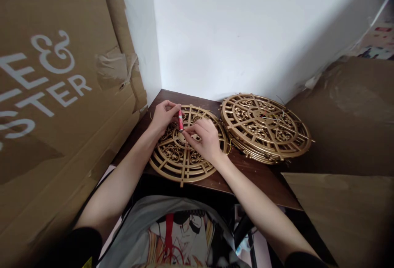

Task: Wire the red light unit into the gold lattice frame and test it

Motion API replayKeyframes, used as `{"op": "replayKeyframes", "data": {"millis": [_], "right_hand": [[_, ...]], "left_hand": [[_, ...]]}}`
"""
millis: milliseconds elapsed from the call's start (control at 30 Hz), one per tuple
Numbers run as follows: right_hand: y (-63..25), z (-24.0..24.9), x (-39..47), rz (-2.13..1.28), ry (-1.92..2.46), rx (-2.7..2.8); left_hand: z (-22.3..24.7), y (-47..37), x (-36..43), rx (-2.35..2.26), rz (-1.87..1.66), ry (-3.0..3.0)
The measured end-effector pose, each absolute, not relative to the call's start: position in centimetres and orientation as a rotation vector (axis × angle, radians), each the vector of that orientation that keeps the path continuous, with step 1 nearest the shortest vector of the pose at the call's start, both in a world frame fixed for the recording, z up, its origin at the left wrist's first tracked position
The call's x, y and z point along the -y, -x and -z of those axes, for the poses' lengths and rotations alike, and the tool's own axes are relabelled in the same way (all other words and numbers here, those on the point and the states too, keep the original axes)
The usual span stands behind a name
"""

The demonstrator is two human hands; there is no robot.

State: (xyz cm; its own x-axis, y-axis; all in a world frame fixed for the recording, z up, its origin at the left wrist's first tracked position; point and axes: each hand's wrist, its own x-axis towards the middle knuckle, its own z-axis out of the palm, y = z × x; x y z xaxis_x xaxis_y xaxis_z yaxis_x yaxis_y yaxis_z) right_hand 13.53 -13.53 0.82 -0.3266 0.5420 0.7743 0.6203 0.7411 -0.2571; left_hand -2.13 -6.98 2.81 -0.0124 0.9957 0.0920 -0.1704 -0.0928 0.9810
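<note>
A small red battery (180,121) stands nearly upright in the picture, pinched between my two hands. The fingers of my left hand (164,115) close on its upper end. My right hand (205,138) has thumb and forefinger closed at the lower end; whether a thin wire is also between them is too small to tell. Below both hands lies a round gold openwork disc (182,173) with scrolls and spokes, flat on the dark brown table (212,182). Parts of its centre and left side are hidden by my hands.
A stack of similar gold discs (266,126) stands at the right, thin wires on top. A large cardboard box (61,116) walls off the left. More cardboard (344,108) is at the right. Behind the table rises a white wall (234,34).
</note>
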Motion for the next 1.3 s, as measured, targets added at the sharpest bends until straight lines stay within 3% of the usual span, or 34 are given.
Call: {"op": "replayKeyframes", "data": {"millis": [833,1100,1300], "right_hand": [[-13.8,-1.0,13.3,0.011,0.837,2.13],[-15.0,-2.7,13.9,-0.004,0.737,1.747],[-15.2,-2.6,13.9,-0.018,0.806,1.734]], "left_hand": [[-2.9,2.3,7.0,-0.908,-1.384,-1.15],[-3.4,2.8,6.4,-0.883,-1.502,-0.911],[-2.9,2.7,6.6,-0.961,-1.488,-1.233]]}}
